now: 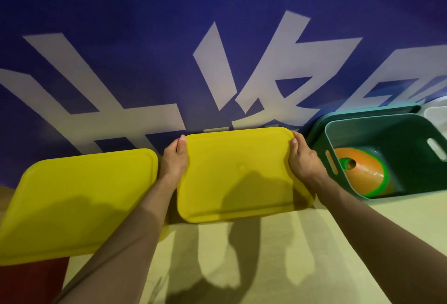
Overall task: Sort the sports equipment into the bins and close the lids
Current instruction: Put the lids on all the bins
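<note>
A yellow lid (pixel 239 173) lies flat in the middle, covering the bin under it. My left hand (pixel 174 158) grips its left edge and my right hand (pixel 303 158) grips its right edge. To the left sits a second yellow lid (pixel 79 197), closed over another bin. At the right stands an open green bin (pixel 350 131) with slot handles. Inside it lies a stack of orange and green disc cones (pixel 362 170). A green lid (pixel 367 111) leans behind that bin against the wall.
A blue wall (pixel 145 25) with large white characters rises directly behind the bins. The beige floor (pixel 266 255) stretches in front, with shadows across it. A red patch (pixel 31 277) shows at the lower left. Something white (pixel 435 112) sits at the far right edge.
</note>
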Demonstrator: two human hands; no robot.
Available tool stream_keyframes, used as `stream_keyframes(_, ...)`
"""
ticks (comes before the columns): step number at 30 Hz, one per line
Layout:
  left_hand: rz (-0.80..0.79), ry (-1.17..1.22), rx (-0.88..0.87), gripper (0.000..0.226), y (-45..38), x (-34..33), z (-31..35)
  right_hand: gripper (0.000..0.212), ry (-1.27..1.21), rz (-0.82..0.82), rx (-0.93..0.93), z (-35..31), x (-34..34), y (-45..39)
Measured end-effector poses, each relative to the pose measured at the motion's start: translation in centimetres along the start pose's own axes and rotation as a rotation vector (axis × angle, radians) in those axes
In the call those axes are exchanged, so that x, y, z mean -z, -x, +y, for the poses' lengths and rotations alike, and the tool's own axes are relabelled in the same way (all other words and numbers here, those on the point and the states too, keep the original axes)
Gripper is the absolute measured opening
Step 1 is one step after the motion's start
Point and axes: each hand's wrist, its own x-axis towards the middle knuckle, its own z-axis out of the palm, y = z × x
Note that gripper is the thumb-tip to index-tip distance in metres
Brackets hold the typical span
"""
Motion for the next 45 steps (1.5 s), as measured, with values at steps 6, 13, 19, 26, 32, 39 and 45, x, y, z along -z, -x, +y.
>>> stream_keyframes(6, -0.104, -0.164, 0.073, 0.062, 1.3, 1.5, 1.3, 0.059, -0.047, -0.024, -0.123, -0.8, 0.5, 1.5)
stream_keyframes(13, -0.167, -0.369, -0.05, 0.056, 5.5, 3.6, 1.7, 0.062, -0.06, -0.039, -0.108, -0.3, 1.4, 6.7)
stream_keyframes(19, -0.154, -0.505, -0.22, 0.072, 9.3, 4.4, 5.3, 0.058, 0.093, -0.024, -0.007, 0.2, 3.2, 11.4)
stream_keyframes(26, -0.18, -0.458, -0.383, 0.06, 12.6, 4.0, 11.7, 0.038, 0.229, 0.088, 0.146, -0.9, 8.0, 13.6)
stream_keyframes(32, -0.234, -0.414, -0.449, 0.047, 14.8, -0.7, 15.6, 0.037, 0.302, 0.136, 0.176, 4.3, 14.3, 11.6)
stream_keyframes(39, -0.25, -0.397, -0.369, 0.044, 16.6, -11.2, 20.8, 0.033, 0.32, 0.219, 0.323, 15.4, 26.0, 2.3)
stream_keyframes(45, -0.169, -0.355, -0.211, 0.04, 18.6, -18.8, 21.9, 0.049, 0.59, 0.05, 0.447, 17.1, 30.5, -8.3)
